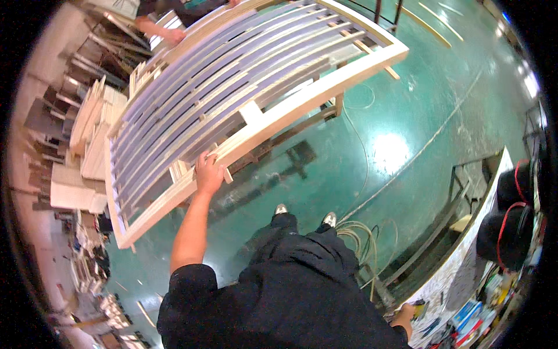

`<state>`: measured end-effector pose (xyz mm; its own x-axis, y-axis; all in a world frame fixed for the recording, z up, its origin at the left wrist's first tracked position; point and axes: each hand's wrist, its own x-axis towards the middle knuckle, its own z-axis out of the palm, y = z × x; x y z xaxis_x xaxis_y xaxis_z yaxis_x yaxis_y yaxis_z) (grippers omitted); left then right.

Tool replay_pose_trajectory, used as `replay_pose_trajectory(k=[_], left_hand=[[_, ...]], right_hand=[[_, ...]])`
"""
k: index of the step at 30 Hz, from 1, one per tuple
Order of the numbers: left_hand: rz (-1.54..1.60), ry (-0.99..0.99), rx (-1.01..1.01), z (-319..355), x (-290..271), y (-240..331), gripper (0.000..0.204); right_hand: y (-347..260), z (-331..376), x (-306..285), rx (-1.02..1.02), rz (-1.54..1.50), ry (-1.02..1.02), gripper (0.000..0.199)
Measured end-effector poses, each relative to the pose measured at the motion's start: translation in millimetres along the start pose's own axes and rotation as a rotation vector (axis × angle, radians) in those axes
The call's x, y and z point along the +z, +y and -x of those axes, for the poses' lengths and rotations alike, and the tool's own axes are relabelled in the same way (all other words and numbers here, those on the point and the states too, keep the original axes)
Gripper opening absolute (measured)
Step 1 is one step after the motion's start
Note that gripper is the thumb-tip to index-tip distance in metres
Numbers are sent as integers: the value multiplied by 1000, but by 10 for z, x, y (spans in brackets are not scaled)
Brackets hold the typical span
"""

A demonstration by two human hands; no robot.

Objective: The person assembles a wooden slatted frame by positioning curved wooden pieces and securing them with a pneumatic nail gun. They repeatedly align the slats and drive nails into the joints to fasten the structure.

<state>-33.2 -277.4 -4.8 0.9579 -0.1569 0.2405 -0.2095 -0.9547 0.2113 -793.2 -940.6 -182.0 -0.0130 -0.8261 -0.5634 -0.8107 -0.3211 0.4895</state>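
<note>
Running under left fingers (204,159), wooden frame's near rail (279,121)

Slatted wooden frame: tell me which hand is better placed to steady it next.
Left, I'd judge: the left hand touches the slatted wooden frame, while the right hand is away from it, by the white worktop.

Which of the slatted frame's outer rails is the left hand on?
The long near rail, closest to the shoes; the left hand rests on it. All others lie farther away.
</note>
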Motion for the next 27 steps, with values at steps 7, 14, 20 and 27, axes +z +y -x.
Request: replay_pose_trajectory(k=[7,14,20,27], left_hand=[[-17,46,-143,402,-339,-1216,48],[42,58,-77,610,-419,-2270,49],[-13,6,-246,739,-357,-2182,54],[39,108,-299,621,-253,-2177,49]], right_hand=[[-1894,253,-1154,11,-397,383,60],[-5038,1869,-2638,-1210,-594,650,48],[-6521,4089,-3818,-1724,-597,760,51],[-7437,4722,-4529,-1871,-565,884,52]])
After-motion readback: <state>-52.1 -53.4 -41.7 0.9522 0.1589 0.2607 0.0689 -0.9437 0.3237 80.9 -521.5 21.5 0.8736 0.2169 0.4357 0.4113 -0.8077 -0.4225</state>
